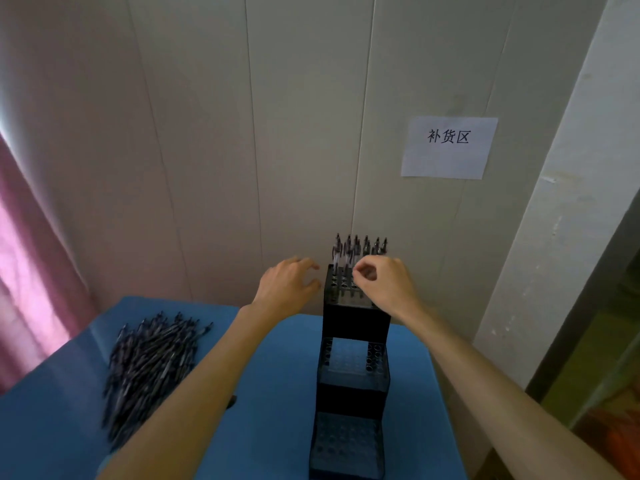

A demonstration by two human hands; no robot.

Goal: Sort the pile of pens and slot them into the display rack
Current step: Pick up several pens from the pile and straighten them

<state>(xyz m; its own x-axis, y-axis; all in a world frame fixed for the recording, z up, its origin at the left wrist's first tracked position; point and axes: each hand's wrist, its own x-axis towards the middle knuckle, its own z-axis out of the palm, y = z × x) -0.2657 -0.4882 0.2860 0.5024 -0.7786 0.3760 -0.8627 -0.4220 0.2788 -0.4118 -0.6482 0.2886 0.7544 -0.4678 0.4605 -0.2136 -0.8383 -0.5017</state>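
At the top tier of the display rack [355, 323], the right hand [388, 284] curls thumb to forefinger; whether it pinches a pen is unclear. Left hand [287, 289] hovers relaxed, holding nothing. Pile of pens [149, 368] lies near-left on the bench [270, 393], long axes running away, nearer the left arm.
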